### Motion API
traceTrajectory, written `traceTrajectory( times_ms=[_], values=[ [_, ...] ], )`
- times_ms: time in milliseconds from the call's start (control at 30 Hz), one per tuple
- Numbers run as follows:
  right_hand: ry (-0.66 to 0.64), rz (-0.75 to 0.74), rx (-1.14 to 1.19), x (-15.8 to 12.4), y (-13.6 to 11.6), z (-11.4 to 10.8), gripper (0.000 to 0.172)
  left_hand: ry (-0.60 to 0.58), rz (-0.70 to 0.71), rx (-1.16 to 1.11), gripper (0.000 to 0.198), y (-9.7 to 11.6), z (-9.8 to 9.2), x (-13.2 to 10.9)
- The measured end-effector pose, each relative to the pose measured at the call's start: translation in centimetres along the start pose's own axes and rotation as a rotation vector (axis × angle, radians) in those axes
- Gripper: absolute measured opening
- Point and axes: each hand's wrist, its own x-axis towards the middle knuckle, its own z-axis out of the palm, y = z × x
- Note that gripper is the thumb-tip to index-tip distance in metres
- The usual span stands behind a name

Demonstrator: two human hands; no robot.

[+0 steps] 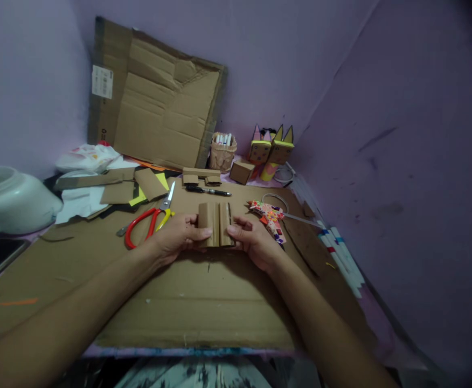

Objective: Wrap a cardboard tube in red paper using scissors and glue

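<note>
Both my hands hold a small folded cardboard piece (216, 222) upright over a large flat cardboard sheet (187, 302) that covers the table. My left hand (179, 235) grips its left side, thumb across the front. My right hand (252, 240) pinches its right side. The piece shows two rounded vertical ridges with a groove between them.
Red and yellow scissors (149, 220) lie left of my hands, a patterned glue gun (270, 216) to the right. A black pen (207, 190), cardboard scraps (201, 175), a small box (242, 171), a marker basket (222, 152) and two paper figures (270, 150) sit behind. A big cardboard panel (159, 102) leans on the wall.
</note>
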Motion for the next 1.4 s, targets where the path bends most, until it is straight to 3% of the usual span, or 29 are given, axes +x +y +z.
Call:
traceTrajectory(
  times_ms=[100, 300, 633, 1167, 1400],
  values=[
    [0.035, -0.107, -0.088, 0.3, 0.2, -0.2, 0.048, 0.050, 0.077, 0.097, 0.052, 0.0, 0.2, 0.0],
    [-0.018, -0.215, -0.248, 0.5, 0.4, 0.0, 0.040, 0.119, 0.255, 0.394, 0.036, -0.8, 0.1, 0.3],
    [-0.059, -0.334, -0.689, -0.3, 0.4, -0.1, 0.030, 0.087, 0.331, 0.613, 0.025, -1.7, -0.2, 0.7],
    [-0.077, -0.349, -0.731, -0.4, 0.7, -0.3, 0.028, 0.056, 0.318, 0.552, 0.022, -1.5, -0.1, 0.6],
    [-0.089, -0.353, -0.777, -0.4, 0.7, -0.3, 0.029, 0.068, 0.342, 0.637, 0.027, -1.4, 0.0, 0.4]
  ],
)
